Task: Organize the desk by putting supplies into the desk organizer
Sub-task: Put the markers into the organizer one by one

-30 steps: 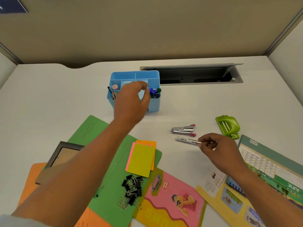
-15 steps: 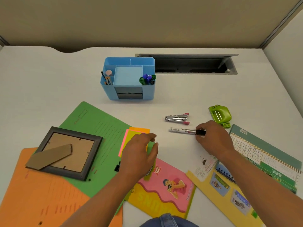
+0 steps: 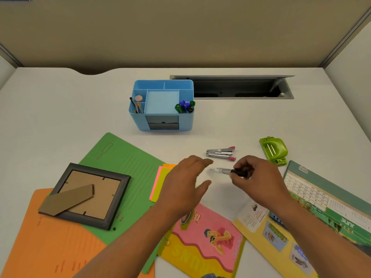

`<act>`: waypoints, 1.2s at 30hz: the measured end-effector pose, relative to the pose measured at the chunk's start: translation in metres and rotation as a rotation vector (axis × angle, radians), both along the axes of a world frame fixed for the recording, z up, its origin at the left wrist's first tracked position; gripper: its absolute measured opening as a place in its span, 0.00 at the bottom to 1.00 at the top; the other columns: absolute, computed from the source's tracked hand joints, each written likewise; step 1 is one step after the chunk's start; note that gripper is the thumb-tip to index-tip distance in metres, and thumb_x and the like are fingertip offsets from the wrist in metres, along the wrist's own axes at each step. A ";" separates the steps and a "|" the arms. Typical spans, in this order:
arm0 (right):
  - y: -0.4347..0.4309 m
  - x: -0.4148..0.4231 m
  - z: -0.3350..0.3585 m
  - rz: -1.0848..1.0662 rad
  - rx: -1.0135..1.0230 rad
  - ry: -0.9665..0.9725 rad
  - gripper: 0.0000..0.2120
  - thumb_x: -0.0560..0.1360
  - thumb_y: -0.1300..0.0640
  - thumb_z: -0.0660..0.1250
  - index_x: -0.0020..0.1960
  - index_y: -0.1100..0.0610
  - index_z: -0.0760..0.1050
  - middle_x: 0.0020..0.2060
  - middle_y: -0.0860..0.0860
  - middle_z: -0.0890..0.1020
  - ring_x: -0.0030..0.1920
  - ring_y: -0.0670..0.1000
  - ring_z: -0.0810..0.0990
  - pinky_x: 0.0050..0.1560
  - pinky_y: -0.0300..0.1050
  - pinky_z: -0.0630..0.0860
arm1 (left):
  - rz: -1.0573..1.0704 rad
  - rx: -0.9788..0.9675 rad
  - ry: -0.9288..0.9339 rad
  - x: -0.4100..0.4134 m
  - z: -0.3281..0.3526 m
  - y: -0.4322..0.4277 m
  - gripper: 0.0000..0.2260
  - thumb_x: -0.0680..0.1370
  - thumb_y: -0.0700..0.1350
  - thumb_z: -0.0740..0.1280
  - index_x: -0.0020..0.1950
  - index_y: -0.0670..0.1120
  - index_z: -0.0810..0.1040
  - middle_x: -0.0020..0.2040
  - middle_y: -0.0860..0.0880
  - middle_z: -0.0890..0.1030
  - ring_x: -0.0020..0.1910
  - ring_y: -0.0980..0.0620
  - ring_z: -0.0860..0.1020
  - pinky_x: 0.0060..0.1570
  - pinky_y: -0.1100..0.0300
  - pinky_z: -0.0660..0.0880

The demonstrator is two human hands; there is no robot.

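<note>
Head view: in front of the blue desk organizer (image 3: pixel 184 122), just nearer than the stapler (image 3: pixel 220 153), the right hand (image 3: pixel 259 177) pinches the dark end of a clear pen (image 3: pixel 221 171). The pen lay flat on the white table (image 3: pixel 60 109) a moment ago and now seems raised. The left hand (image 3: pixel 184 183) has come back from the organizer and hovers beside the pen's tip, fingers (image 3: pixel 202 162) apart and empty. The pen is probably bound for the organizer next.

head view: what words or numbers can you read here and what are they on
"Jolly Time": logo on the pink and yellow booklet.
"JUNE": upside down on the green calendar.
Too small or blurred: calendar dates, white leaflet, green folder print, big yellow letters on the booklet.
</note>
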State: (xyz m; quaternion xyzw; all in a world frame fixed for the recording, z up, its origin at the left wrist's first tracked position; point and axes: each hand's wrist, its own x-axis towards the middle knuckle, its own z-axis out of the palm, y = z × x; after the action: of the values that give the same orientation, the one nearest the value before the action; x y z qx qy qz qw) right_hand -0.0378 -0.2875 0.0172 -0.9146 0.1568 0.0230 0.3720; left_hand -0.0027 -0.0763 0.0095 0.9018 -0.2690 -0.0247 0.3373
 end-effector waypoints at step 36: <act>0.014 -0.005 -0.006 -0.215 0.441 -0.046 0.21 0.76 0.38 0.56 0.43 0.49 0.82 0.42 0.43 0.85 0.41 0.42 0.81 0.43 0.44 0.73 | 0.245 0.161 0.019 0.192 0.056 -0.013 0.15 0.83 0.49 0.56 0.66 0.47 0.74 0.56 0.45 0.80 0.51 0.49 0.77 0.45 0.61 0.70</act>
State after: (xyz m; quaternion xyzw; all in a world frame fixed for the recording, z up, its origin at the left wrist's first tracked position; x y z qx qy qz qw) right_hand -0.0428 -0.2737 0.0113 -0.7896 0.2359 -0.0039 0.5665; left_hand 0.1896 -0.0894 0.0656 0.9517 -0.1507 -0.0133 0.2670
